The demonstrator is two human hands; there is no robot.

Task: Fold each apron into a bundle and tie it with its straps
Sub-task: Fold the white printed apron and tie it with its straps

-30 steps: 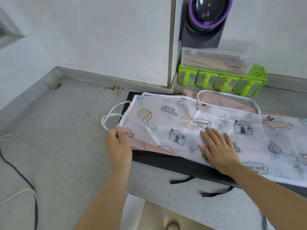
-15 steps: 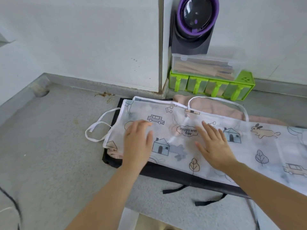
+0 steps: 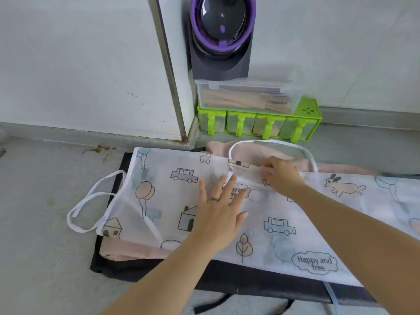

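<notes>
Across the middle of the frame the printed apron (image 3: 268, 244) lies over a pink apron (image 3: 136, 250) on the surface (image 3: 45, 258); left hand (image 3: 218, 214) pressed flat on it, right hand (image 3: 281, 176) pinching its top hem. A hard tug could drag the pink apron askew. Lower right, the cloud print (image 3: 314, 263) reads "Happy and free".
</notes>
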